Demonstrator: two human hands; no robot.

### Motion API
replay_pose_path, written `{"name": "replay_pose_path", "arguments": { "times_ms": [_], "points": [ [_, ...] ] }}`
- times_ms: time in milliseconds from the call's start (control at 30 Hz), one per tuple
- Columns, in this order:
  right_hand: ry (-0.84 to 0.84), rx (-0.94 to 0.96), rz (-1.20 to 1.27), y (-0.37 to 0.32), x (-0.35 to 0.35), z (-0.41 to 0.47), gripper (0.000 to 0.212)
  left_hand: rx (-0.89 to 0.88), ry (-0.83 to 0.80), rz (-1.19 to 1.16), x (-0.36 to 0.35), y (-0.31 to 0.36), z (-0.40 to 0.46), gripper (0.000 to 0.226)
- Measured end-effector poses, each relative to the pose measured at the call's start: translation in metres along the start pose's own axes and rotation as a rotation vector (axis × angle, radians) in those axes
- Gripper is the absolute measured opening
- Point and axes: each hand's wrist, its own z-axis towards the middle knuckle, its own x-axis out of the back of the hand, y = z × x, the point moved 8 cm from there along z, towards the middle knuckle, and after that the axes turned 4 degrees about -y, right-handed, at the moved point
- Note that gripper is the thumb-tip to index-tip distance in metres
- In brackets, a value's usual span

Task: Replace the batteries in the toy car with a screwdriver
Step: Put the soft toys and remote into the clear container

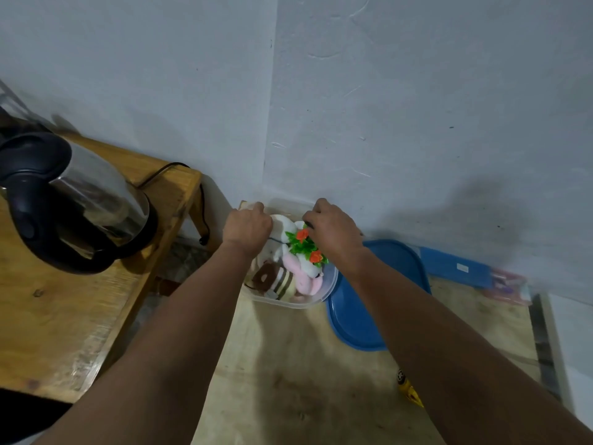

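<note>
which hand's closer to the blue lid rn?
Right. The right hand is in the clear tub, just left of the blue lid; the left hand is at the tub's far side.

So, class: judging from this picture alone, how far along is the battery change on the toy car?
Done: only the blue lid is off, lying beside the clear tub. In hand: the left hand and right hand reach among soft toys in the tub. Left: the yellow toy car lies untouched on the table; no screwdriver shows.
</note>
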Motion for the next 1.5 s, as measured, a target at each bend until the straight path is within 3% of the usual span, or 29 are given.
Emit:
{"name": "replay_pose_path", "arguments": {
  "times_ms": [200, 433, 600, 800, 1000, 1200, 1333, 1500],
  "points": [
    [-0.049, -0.047, 0.055, -0.002, -0.003, 0.004, 0.014, 0.04, 0.0, -0.098, -0.016, 0.001, -0.006, 0.02],
    [-0.203, -0.254, 0.078, 0.015, -0.002, 0.0, 0.014, 0.026, 0.041, -0.408, -0.013, -0.004, -0.007, 0.035],
    [-0.191, -0.198, -0.065, 0.003, -0.004, -0.009, 0.015, 0.006, 0.057, -0.455, -0.013, -0.002, -0.013, 0.034],
    [-0.249, -0.244, -0.103, 0.007, 0.004, -0.027, 0.017, -0.034, 0.283, -0.451, -0.001, -0.012, -0.031, 0.027],
    [-0.309, -0.258, 0.016, 0.0, 0.009, -0.043, 0.018, 0.012, 0.333, -0.57, 0.01, -0.025, -0.054, 0.026],
    [0.017, -0.539, 0.302, 0.058, 0.051, -0.085, 0.021, 0.175, 0.253, -0.686, 0.008, -0.038, -0.073, 0.044],
    [-0.06, -0.777, 0.217, 0.107, 0.042, -0.138, 0.033, 0.373, 0.15, -0.755, -0.01, -0.051, -0.09, 0.036],
    [-0.265, -1.101, 0.223, 0.148, 0.011, -0.197, 0.073, 0.535, 0.069, -0.89, -0.037, -0.058, -0.106, 0.031]
  ]
}}
